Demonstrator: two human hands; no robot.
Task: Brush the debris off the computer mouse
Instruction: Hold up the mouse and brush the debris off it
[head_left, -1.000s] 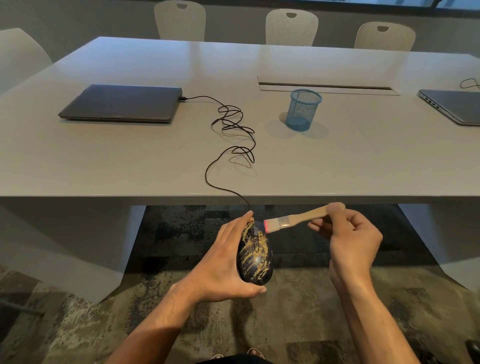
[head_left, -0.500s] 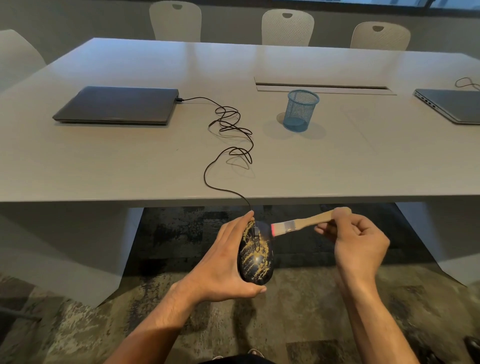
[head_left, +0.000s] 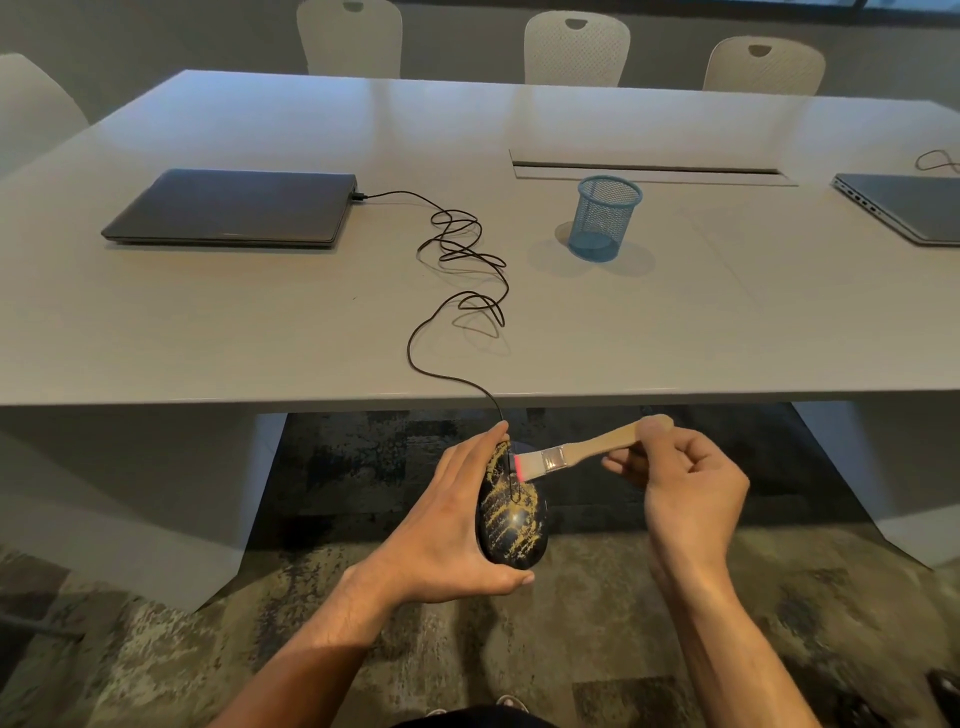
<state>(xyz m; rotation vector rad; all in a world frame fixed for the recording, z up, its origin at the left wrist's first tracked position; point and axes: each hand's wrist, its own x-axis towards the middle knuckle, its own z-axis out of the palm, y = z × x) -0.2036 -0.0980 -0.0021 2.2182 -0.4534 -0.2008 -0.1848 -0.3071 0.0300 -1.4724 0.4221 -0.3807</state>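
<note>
Mouse (head_left: 511, 512), black and oval, is held in the air below the near edge of the surface (head_left: 260, 322), over the carpet. Yellowish debris (head_left: 506, 514) streaks most of its top, so the brushing looks only just begun, with nearly all left to clear. The left hand (head_left: 441, 530) wraps it from 9 o'clock, thumb under the near end. A wooden brush (head_left: 571, 452) reaches in from 2 o'clock, pinched at the handle by the right hand (head_left: 685, 483); its red-tipped bristles touch the mouse's far end. Farther off, the cable (head_left: 457, 291) coils across the surface to a closed laptop (head_left: 234, 208) at 11 o'clock, and a blue mesh cup (head_left: 602, 215) stands at 1 o'clock.
</note>
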